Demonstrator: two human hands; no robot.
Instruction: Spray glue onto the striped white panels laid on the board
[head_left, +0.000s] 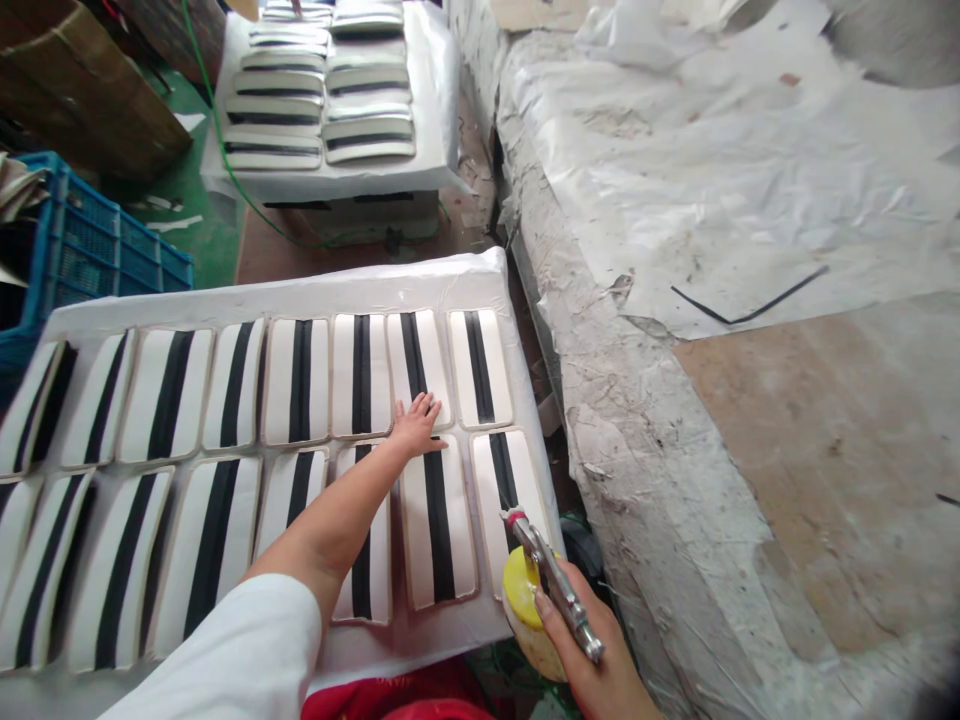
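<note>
My left hand (417, 424) lies flat with fingers spread on a white panel with a black centre stripe (439, 520), at its far end. Many such striped panels (300, 380) lie in two rows on a white-covered board (465, 285). My right hand (600, 650) is closed round a metal spray gun (559, 580) with a yellow cup (521, 595), held at the board's near right corner. Its nozzle sits just over the rightmost panel (510, 485) of the near row.
A long bench covered in crumpled white sheeting (712, 200) runs along the right, with bare brown board (825, 440) near me. A second board of striped panels (322, 100) stands farther off. A blue crate (82, 240) and a cardboard box (82, 90) stand at left.
</note>
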